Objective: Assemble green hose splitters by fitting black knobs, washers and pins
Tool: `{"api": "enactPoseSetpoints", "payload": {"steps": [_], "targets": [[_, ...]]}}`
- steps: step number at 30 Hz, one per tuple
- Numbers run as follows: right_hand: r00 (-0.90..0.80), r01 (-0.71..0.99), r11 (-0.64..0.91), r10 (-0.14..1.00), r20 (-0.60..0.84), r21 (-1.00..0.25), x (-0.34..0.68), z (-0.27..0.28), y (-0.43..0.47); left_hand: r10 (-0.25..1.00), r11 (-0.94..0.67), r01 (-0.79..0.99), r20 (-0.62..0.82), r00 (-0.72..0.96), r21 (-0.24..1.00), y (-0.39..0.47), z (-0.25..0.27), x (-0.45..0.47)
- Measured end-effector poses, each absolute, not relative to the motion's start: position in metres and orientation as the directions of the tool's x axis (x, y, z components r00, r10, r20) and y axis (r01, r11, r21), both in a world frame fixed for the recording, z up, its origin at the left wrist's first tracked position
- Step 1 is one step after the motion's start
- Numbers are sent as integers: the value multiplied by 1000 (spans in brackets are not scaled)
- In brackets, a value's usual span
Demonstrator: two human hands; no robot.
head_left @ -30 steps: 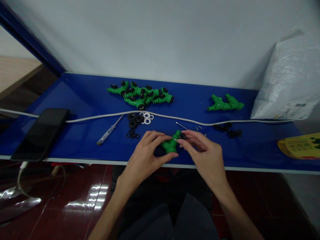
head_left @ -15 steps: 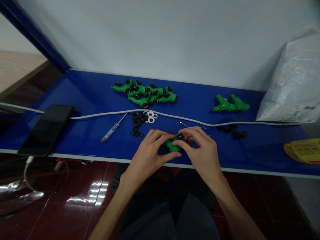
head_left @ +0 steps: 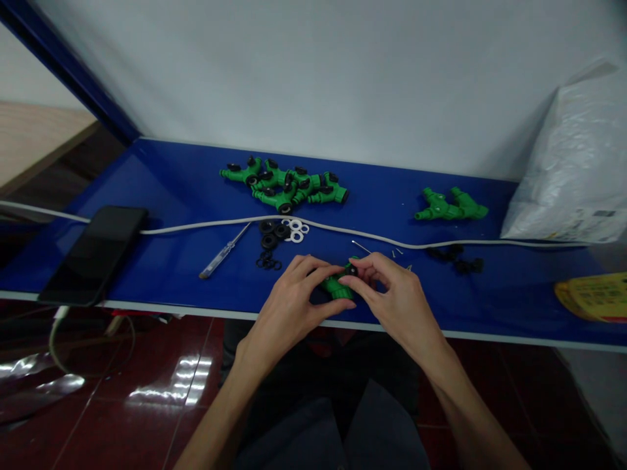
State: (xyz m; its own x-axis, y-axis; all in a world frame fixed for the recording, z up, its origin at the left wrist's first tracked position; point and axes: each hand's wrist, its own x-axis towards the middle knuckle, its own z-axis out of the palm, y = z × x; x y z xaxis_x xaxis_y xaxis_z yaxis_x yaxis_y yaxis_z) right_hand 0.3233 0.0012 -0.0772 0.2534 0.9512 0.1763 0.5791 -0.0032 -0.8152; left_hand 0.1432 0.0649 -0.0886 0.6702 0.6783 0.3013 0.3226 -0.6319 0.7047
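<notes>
Near the front edge of the blue table, my left hand (head_left: 298, 297) grips a green plastic Y-shaped hose splitter (head_left: 337, 288) between thumb and fingers. The thumb and forefinger of my right hand (head_left: 392, 287) pinch a small black valve knob (head_left: 351, 269) on the splitter. Part of the splitter is hidden behind my fingers. Just beyond my hands lie black rubber washers (head_left: 268, 241), white rings (head_left: 296, 236) and thin black O-rings (head_left: 268, 264). A screwdriver with a clear handle (head_left: 218, 260) rests to their left. Behind my right hand, a thin metal shaft (head_left: 361, 246) and small screws (head_left: 396, 253) show.
Several green splitters with black knobs (head_left: 279, 196) are piled at the back; others without knobs (head_left: 450, 207) lie right. Black knobs (head_left: 467, 265) sit below a white cable (head_left: 210, 223) crossing the table. A phone (head_left: 93, 254), a plastic-wrapped package (head_left: 573, 163) and a yellow packet (head_left: 595, 297) flank it.
My right hand has shifted very slightly at the black knob, and the small screws beside it show more clearly. My left hand keeps its hold on the splitter.
</notes>
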Motion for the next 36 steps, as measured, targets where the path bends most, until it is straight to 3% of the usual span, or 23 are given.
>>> {"api": "enactPoseSetpoints", "payload": {"steps": [11, 14, 16, 19, 21, 25, 28, 30, 34, 36], "targets": [[244, 403, -154, 968, -57, -902, 330, -80, 7, 680, -631, 346, 280, 678, 695, 66, -90, 143], [191, 387, -117, 981, -45, -915, 332, -79, -1, 686, -627, 366, 265, 677, 687, 65, -89, 144], [218, 452, -64, 975, 40, -890, 339, -79, -9, 697, -613, 378, 251, 672, 694, 64, -88, 144], [331, 715, -47, 902, 278, -697, 356, -82, -22, 724, -583, 387, 241, 647, 714, 62, -85, 144], [314, 852, -64, 857, 408, -520, 366, -88, -28, 750, -550, 375, 244, 615, 746, 62, -82, 144], [172, 964, -29, 824, 539, -263, 376, -102, -26, 771, -496, 328, 234, 592, 804, 68, -76, 149], [97, 985, 7, 806, 584, -173, 376, -103, -20, 746, -483, 283, 221, 628, 828, 75, -75, 156], [87, 983, 22, 816, 571, -182, 376, -95, -20, 738, -466, 265, 206, 643, 844, 79, -75, 159], [116, 936, 58, 882, 456, -348, 379, -60, -26, 728, -449, 247, 191, 659, 859, 81, -78, 161], [27, 918, 126, 926, 375, -377, 383, -38, -28, 722, -455, 238, 199, 663, 858, 82, -79, 161]]}}
